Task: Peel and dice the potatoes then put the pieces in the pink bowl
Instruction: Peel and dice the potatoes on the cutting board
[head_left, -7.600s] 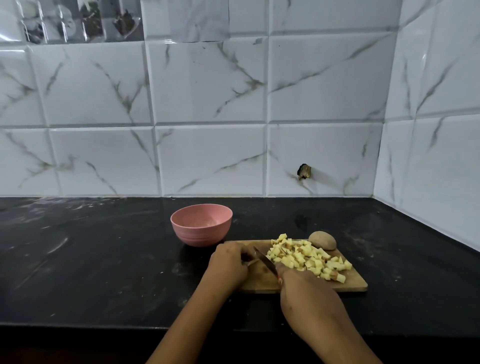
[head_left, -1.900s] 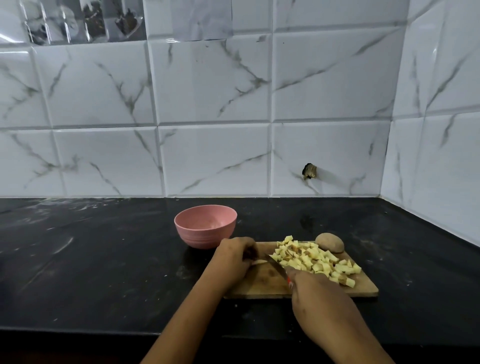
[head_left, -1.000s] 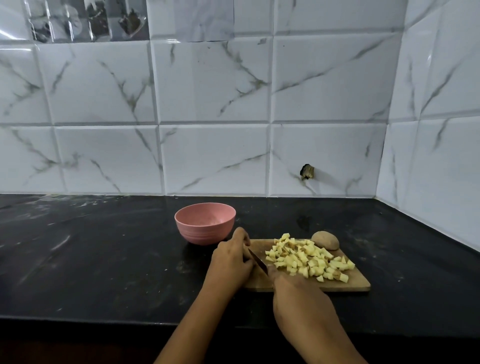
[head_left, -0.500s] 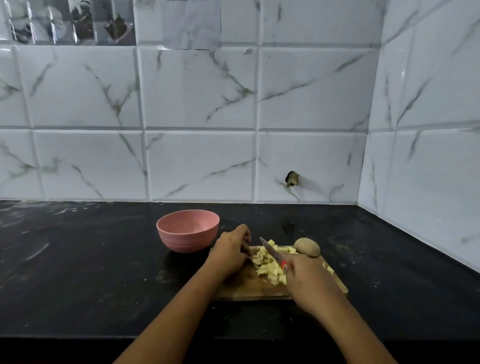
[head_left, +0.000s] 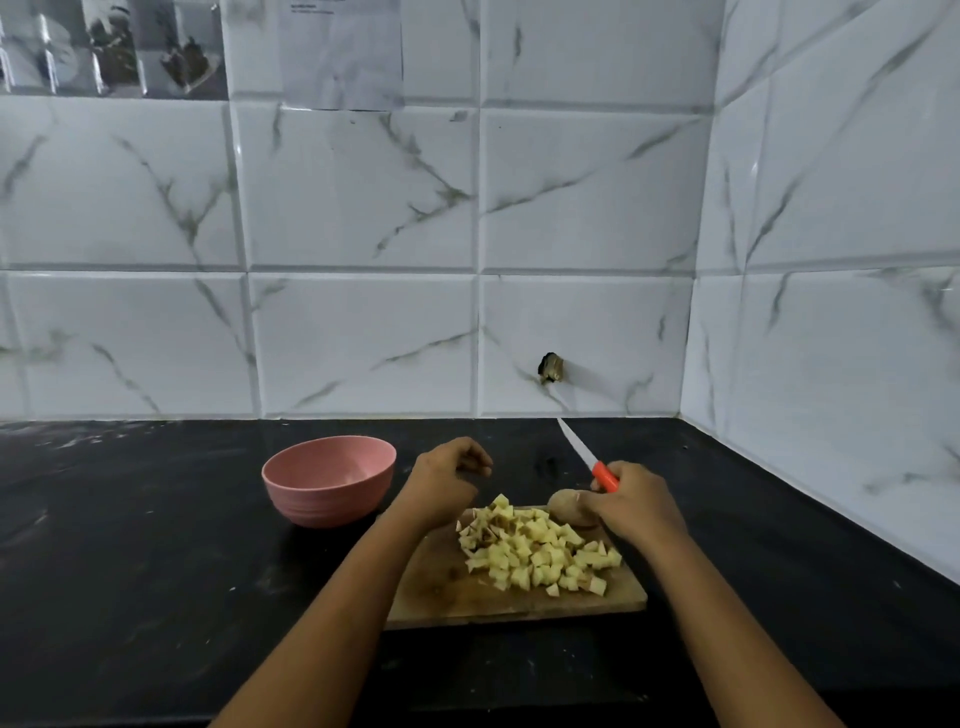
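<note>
Your right grip (head_left: 636, 501) clasps the orange-handled knife (head_left: 605, 477) above the far right corner of the wooden cutting board (head_left: 447, 587), by the whole brown potato (head_left: 565, 508). Your left grip (head_left: 447, 480) hangs released, loosely curled. Pale yellow potato dice (head_left: 535, 553) heap mid-board; the round pink bowl (head_left: 327, 506) sits left of it.

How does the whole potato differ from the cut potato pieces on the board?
The whole potato is one rounded body with brown skin; the diced pieces are many small pale yellow cubes. The whole potato sits at the far edge of the cutting board, partly behind the right hand, which grips the knife; the diced pieces lie heaped mid-board, untouched. Both rest on it, neither in the pink bowl.
</note>
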